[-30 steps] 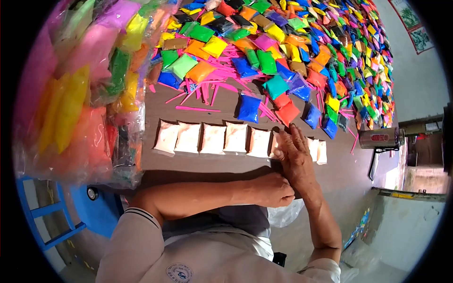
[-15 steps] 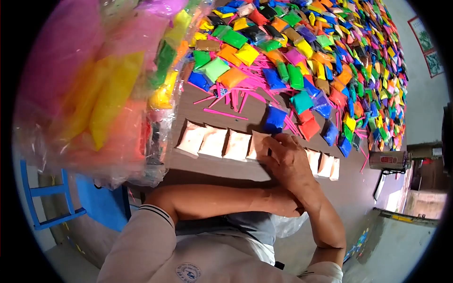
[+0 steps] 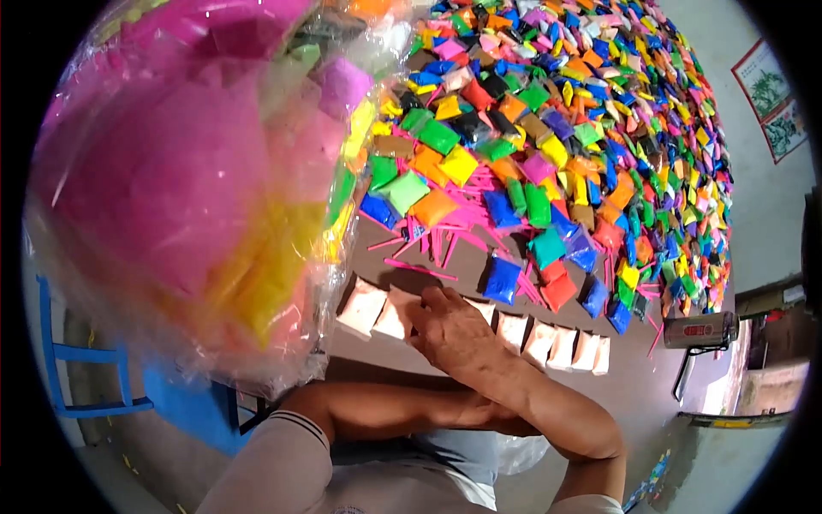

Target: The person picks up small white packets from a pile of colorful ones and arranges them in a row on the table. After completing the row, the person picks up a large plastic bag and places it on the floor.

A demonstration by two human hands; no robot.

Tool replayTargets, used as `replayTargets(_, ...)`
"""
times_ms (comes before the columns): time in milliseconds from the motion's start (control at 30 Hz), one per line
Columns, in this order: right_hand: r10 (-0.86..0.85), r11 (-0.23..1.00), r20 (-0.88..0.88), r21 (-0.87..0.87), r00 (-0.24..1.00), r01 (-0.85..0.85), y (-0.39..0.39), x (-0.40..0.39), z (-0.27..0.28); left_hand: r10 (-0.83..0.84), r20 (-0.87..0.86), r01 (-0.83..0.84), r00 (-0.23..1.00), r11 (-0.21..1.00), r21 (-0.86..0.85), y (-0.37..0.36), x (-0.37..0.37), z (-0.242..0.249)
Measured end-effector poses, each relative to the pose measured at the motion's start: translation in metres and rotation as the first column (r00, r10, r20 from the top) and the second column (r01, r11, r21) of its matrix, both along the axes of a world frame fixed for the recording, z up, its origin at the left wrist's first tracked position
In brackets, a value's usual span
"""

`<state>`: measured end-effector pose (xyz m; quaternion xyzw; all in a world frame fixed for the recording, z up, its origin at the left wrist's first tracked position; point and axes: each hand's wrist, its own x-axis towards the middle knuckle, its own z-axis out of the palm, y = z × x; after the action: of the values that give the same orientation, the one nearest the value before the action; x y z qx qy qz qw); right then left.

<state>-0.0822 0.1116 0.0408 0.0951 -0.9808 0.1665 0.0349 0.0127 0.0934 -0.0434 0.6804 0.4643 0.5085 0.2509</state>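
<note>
Peripheral items
A red-bordered print (image 3: 765,83) is mounted on the wall (image 3: 766,231); a blue frame (image 3: 86,353) is seen far left.

Pale peach packets (image 3: 511,331): plump, pillow-shaped, sealed. Lying flat in a single row on brown worktop (image 3: 377,353), close side by side, short ends facing the wearer. Sunlit, dark shadow edges. Right hand (image 3: 456,332) hides part of row.

One head-worn camera faces forward and down — close above the right hand (image 3: 458,334).
</note>
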Motion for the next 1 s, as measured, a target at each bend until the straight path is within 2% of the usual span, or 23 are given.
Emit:
replayTargets(100,0.049,0.979,0.013,-0.197,0.999,-0.046,0.016,-0.011,0.013,-0.015,-0.046,0.016,0.999,1.0,0.014,0.002,0.001,0.006)
replayTargets(200,0.002,0.996,-0.147,-0.09,0.989,-0.016,0.036,-0.043,0.014,-0.006,-0.103,0.009,0.995,1.0,0.03,0.004,0.001,0.009)
replayTargets(233,0.011,0.996,-0.175,-0.084,0.985,-0.026,0.046,-0.056,0.016,-0.007,-0.114,0.01,0.993,0.999,0.032,0.005,0.001,0.009)
replayTargets(267,-0.054,0.995,-0.162,-0.093,0.985,0.039,0.055,-0.07,0.023,-0.007,-0.125,0.012,0.992,0.999,0.038,0.005,0.002,0.007)
replayTargets(333,-0.089,0.993,-0.353,-0.101,0.932,0.056,0.083,-0.099,0.019,-0.018,-0.102,0.02,0.995,0.999,0.025,0.011,0.009,-0.007)
replayTargets(367,-0.157,0.986,-0.318,-0.109,0.935,0.129,0.095,-0.112,0.021,-0.036,0.058,0.033,0.998,0.998,0.059,0.013,0.013,-0.015)
replayTargets(400,-0.225,0.973,-0.281,-0.114,0.933,0.201,0.105,-0.124,0.022,-0.044,0.081,0.039,0.996,0.997,0.063,0.008,0.003,-0.003)
replayTargets(433,-0.286,0.951,-0.316,-0.207,0.905,0.228,0.115,-0.136,0.019,-0.048,0.092,0.043,0.995,0.997,0.058,0.005,-0.002,0.004)
replayTargets(467,-0.256,0.963,-0.385,-0.179,0.887,0.2,0.13,-0.154,0.008,-0.051,0.1,0.046,0.994,0.997,0.055,0.005,-0.002,0.007)
replayTargets(533,-0.273,0.95,-0.423,-0.26,0.864,0.173,0.147,-0.179,0.008,-0.065,0.124,0.06,0.99,0.997,0.049,0.004,0.0,0.007)
replayTargets(600,-0.315,0.943,-0.427,-0.245,0.848,0.227,0.166,-0.209,0.004,-0.082,0.153,0.075,0.985,0.996,0.05,0.005,0.004,0.004)
replayTargets(633,-0.405,0.9,-0.333,-0.31,0.852,0.306,0.173,-0.222,0.006,-0.087,0.168,0.08,0.982,0.996,0.049,0.005,0.006,0.003)
replayTargets(733,-0.41,0.891,-0.382,-0.363,0.828,0.274,0.191,-0.267,0.012,-0.105,0.198,0.096,0.975,0.994,0.052,0.007,0.008,0.002)
replayTargets(833,-0.436,0.899,-0.512,-0.28,0.74,0.336,0.218,-0.322,-0.007,-0.12,0.222,0.112,0.968,0.992,0.049,0.008,0.0,-0.002)
replayTargets(933,-0.625,0.781,-0.245,-0.175,0.742,0.6,0.214,-0.342,0.006,-0.124,0.24,0.118,0.963,0.992,0.038,0.009,-0.005,-0.005)
replayTargets(1000,-0.623,0.767,-0.292,-0.047,0.726,0.64,0.211,-0.349,-0.001,-0.127,0.25,0.122,0.96,0.992,0.034,0.009,-0.007,-0.006)
